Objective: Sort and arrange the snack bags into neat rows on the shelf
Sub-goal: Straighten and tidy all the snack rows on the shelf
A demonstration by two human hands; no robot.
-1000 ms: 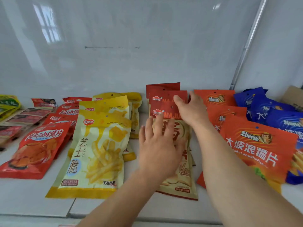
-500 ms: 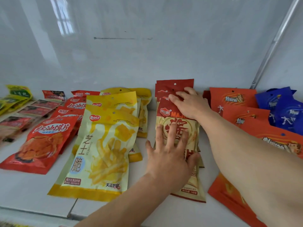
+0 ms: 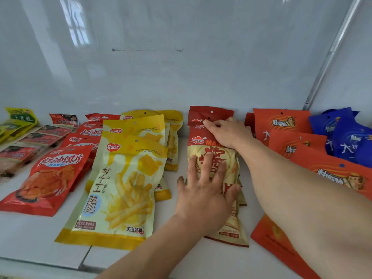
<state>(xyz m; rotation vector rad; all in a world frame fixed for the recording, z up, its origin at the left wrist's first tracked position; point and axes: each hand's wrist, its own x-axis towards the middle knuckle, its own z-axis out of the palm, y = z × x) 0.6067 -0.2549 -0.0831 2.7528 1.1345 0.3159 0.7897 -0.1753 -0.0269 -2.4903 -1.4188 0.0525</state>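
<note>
**Both hands on the red-and-cream snack row**

On the white shelf (image 3: 30, 234) the snack bags lie flat in rows that run from near to far, each row overlapping like tiles. The middle row is made of red-topped cream bags (image 3: 231, 158). The left hand (image 3: 203, 190) lies palm down on the nearest bag of this row, its fingers straight and spread, pressing the bag against the shelf. The right hand (image 3: 229, 133) reaches further in and rests on the red top edge of a bag behind it; its fingers are bent over that edge, though whether they pinch it or only press cannot be told. Two more dark red bag tops stand out behind the right hand, close to the back wall (image 3: 181, 77).

Just left of this row lies a row of yellow cheese-stick bags (image 3: 120, 188), the nearest one slightly tilted. Further left is a row of red bags (image 3: 46, 178) with white lettering, then small dark red packets (image 3: 40, 137), and at the far left edge some green-yellow bags (image 3: 18, 119).

Right of the hands, partly hidden by the right forearm, lies a row of orange bags (image 3: 281, 123). Beyond them, in the far right corner, blue bags (image 3: 346, 137) lie piled.
</note>
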